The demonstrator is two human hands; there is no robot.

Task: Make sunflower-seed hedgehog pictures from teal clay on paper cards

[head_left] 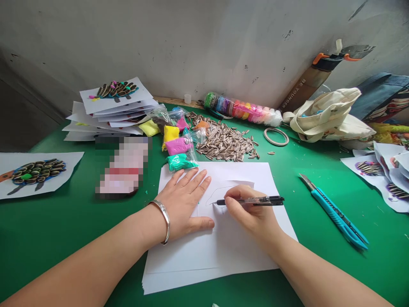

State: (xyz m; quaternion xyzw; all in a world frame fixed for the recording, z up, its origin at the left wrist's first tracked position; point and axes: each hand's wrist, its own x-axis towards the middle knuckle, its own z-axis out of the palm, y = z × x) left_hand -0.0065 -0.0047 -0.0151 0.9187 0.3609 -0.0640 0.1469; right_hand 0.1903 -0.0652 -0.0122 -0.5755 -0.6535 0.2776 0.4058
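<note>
My left hand lies flat with fingers spread on a stack of white paper, a silver bangle round its wrist. In my right hand is a black pen, its tip at the paper's surface. Thin drawn lines form a curved outline between the two hands; part of it is hidden by my right hand. Just beyond my left fingertips sits a bag of green clay, with pink clay and yellow clay behind it.
Striped sunflower seeds are heaped at the back. A blue utility knife lies on the right, blade exposed. Seed pictures on paper are stacked at back left. A tape roll, cloth bag and brown bottle stand back right.
</note>
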